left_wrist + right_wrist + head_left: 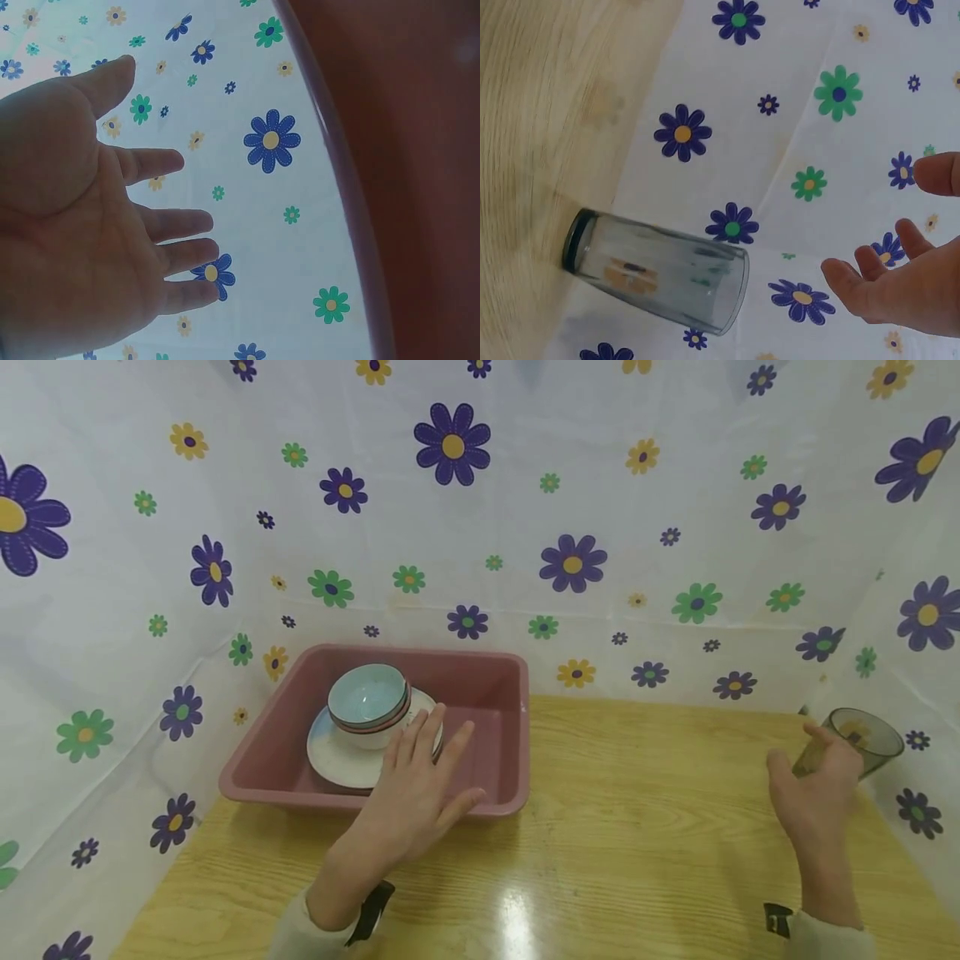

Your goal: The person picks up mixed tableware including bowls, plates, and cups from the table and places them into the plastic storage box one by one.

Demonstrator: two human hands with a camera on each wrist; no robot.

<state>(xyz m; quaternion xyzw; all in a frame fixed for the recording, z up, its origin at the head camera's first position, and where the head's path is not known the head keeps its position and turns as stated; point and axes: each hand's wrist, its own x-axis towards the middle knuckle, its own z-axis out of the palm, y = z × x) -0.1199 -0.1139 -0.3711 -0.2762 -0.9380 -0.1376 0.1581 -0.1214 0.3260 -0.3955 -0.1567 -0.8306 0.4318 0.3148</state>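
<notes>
My left hand (408, 797) hovers over the front of a pink plastic tub (520, 718), its fingers spread and nothing in its grasp. Inside the tub, a stack of small bowls (367, 693), light blue on top, sits on white plates (333, 764); my fingertips overlap their edge in the head view. The left wrist view has the bare palm (82, 232) beside the tub's rim. At the far right a tinted drinking glass (660, 270) stands upright on the table. Near it is my right hand (819, 789), fingers loosely bent; a gap separates them in the right wrist view.
The wooden table (622, 835) extends between the tub and the glass. A white flowered sheet (510, 510) hangs close behind the tub and along both sides of the table.
</notes>
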